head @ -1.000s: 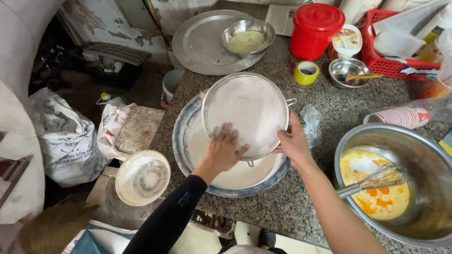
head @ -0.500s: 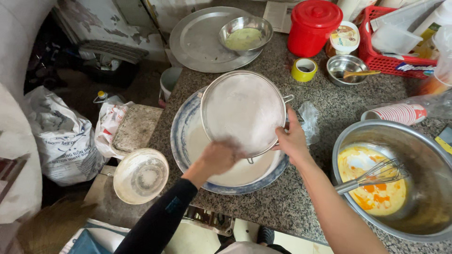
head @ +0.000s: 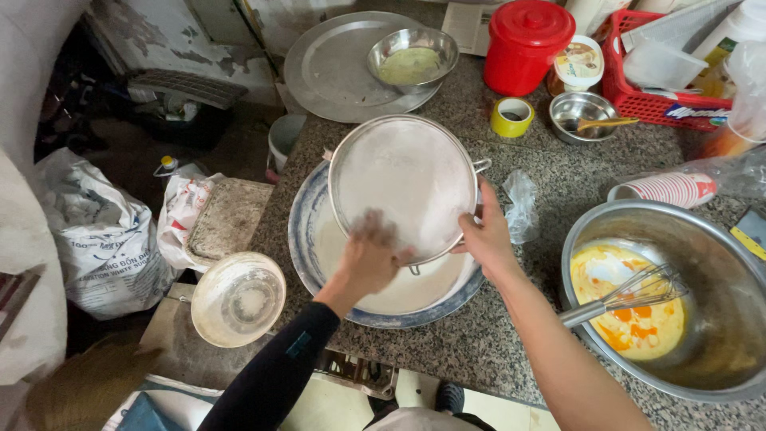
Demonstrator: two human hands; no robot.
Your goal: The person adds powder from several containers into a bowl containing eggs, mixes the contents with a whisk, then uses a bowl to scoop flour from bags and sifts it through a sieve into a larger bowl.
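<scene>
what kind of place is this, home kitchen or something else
Probably a small, rough working kitchen used for baking or batter work. The hands hold a flour-filled sieve over a wide bowl on a granite counter, beside a metal bowl of beaten egg, with a sack on the floor.

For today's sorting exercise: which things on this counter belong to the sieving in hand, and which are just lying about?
In use: round metal sieve of white flour; blue-rimmed white basin beneath it; left hand; right hand.

Lying about: red lidded plastic container; yellow tape roll; large steel bowl of egg batter with wire whisk; stack of striped paper cups.
</scene>
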